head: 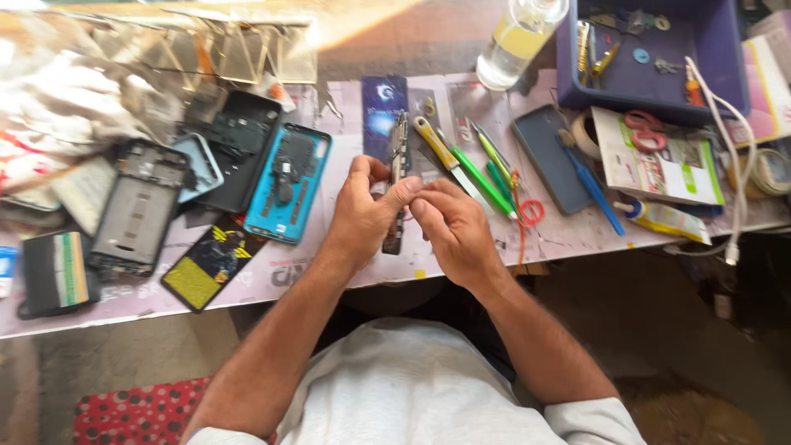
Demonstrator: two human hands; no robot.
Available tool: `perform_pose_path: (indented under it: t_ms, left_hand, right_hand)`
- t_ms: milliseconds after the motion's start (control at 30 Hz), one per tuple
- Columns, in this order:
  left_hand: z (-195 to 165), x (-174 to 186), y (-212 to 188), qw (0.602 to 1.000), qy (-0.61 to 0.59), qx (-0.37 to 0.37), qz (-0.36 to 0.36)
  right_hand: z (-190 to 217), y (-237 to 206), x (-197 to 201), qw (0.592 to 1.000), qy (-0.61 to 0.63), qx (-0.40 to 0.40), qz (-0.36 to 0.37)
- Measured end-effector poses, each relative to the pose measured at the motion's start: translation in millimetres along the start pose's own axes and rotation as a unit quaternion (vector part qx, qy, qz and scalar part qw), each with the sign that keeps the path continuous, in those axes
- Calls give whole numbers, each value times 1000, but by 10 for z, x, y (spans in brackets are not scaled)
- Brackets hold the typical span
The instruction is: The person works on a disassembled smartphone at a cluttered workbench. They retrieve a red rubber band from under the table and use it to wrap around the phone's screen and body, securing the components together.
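Your pale grey shirt (412, 387) fills the bottom of the view, and both bare forearms reach up from it to meet over the table edge. Your left hand (367, 216) is curled, thumb and forefinger pinching the long narrow dark circuit board (396, 183), which stands on end between the two hands, just above the worn pinkish printed mat (272, 276). Your right hand (449, 231) leans in from the other side, fingertips pressed together against the same board near its middle.

To your left on the mat, a flat black rectangular panel with yellow markings (206, 264) lies tilted, and beyond it a turquoise phone frame (288, 183) sits open side up, beside a grey phone frame (140, 206).

To your right, green-handled tools (486, 177) lie just beside your knuckles, then a dark slate phone back cover (548, 156). Further right, a white and green printed card package (659, 161) rests under red-handled scissors (644, 132). Farthest off: a clear plastic bottle of pale liquid (515, 41) and a blue plastic tray (568, 66).
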State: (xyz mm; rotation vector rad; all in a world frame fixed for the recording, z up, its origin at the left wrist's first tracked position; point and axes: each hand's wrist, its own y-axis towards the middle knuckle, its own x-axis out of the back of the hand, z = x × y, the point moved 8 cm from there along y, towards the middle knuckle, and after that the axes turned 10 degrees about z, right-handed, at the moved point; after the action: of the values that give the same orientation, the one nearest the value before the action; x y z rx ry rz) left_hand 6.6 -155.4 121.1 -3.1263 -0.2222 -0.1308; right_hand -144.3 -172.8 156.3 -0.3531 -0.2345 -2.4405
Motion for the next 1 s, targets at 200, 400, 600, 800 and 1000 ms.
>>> perform_pose_path:
  t_ms: [200, 400, 600, 800, 1000]
  left_hand:
    - [239, 8, -17, 819, -553, 88, 128]
    - [92, 161, 0, 777, -612, 11, 143]
    - [-38, 338, 3, 781, -615, -40, 104]
    - [-71, 635, 74, 849, -519, -90, -38]
    - [-528, 1153, -115, 879, -293, -258, -275]
  right_hand:
    - [-84, 64, 199, 906, 423, -15, -13]
    - [-189, 626, 50, 832, 544, -79, 73]
    - [115, 1031, -23, 735, 628, 5, 256]
    - [238, 1073, -322, 706, 638, 16, 306]
    - [435, 624, -647, 623, 703, -13, 343]
